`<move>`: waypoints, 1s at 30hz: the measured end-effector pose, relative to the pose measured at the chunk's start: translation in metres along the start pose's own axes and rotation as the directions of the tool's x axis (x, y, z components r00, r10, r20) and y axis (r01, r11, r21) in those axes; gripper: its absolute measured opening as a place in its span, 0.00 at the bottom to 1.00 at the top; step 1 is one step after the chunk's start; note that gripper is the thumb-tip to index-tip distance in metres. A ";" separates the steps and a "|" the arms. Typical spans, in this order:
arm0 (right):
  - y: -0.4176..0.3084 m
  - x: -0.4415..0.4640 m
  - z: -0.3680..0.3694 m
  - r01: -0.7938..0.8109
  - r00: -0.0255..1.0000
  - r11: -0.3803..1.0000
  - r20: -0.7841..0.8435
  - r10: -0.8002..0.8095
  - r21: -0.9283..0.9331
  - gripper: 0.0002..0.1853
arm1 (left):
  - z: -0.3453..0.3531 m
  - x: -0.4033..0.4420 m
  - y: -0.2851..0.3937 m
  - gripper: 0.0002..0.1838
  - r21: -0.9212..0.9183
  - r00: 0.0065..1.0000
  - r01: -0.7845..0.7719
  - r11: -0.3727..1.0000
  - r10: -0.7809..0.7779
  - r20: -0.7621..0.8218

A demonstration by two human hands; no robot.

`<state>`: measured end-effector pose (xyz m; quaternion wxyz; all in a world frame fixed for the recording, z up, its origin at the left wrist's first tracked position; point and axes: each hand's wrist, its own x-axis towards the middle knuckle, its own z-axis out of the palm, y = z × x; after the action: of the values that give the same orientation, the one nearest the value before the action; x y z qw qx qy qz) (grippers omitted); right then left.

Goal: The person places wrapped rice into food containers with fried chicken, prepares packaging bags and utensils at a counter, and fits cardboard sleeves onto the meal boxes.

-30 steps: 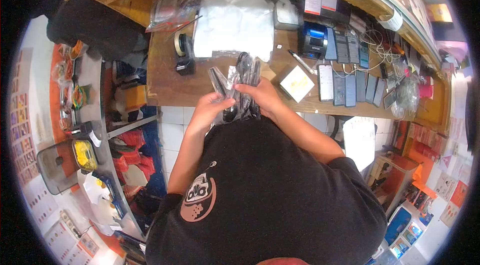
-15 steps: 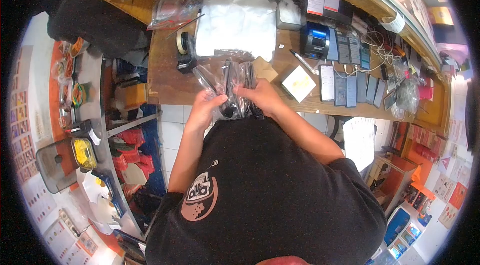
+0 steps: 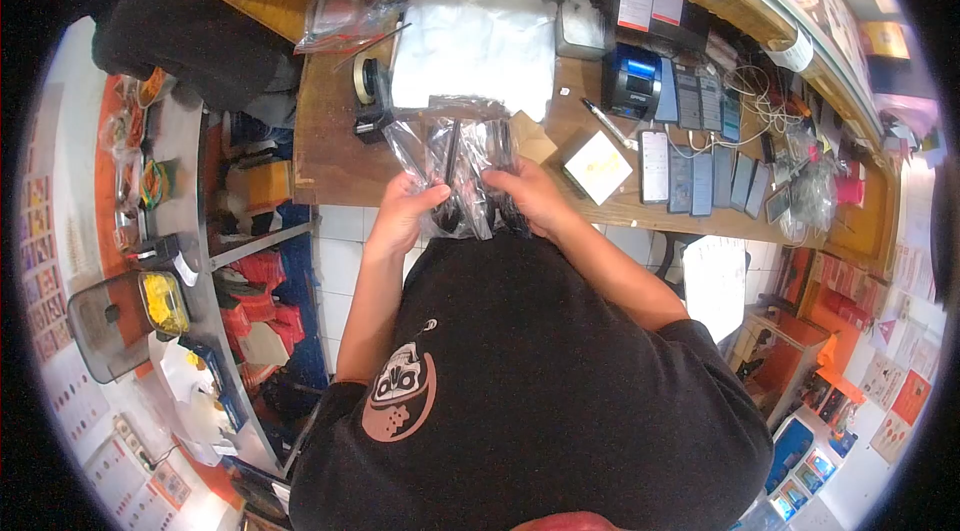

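Clear plastic packets with dark, long contents [image 3: 465,181] stand between my two hands, at the front edge of the desk and close to my shirt. What is inside them I cannot make out. My left hand [image 3: 408,209] grips their left side, thumb lying across the front. On the right side, my right hand [image 3: 530,196] closes round the packets with its thumb pressed on the plastic. Its other fingers are mostly hidden behind. Just beyond the packets lies a stack of white plastic sheets or bags [image 3: 470,46].
A tape dispenser [image 3: 372,96] stands left on the wooden desk [image 3: 330,156]. To the right are a white box [image 3: 597,168], a pen [image 3: 600,116], a blue-black printer [image 3: 635,81], several phones [image 3: 680,176] and tangled white cables [image 3: 755,96]. A person in dark clothes [image 3: 190,21] is at upper left.
My hands have moved slightly apart, and the packets are spread wider between them. The right thumb has shifted a little to the right along the plastic.
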<state>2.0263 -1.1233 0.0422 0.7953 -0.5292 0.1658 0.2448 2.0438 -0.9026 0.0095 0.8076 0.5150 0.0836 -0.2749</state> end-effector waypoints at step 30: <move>0.006 0.001 -0.009 -0.021 1.000 0.970 -0.011 0.019 -0.241 0.17 | 0.008 0.016 0.005 0.25 -0.080 0.973 0.147 0.986 -0.130 0.190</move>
<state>2.0235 -1.1301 0.0340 0.7221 -0.6211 0.1434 0.2688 2.0588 -0.9141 0.0105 0.8138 0.4421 0.0570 -0.3729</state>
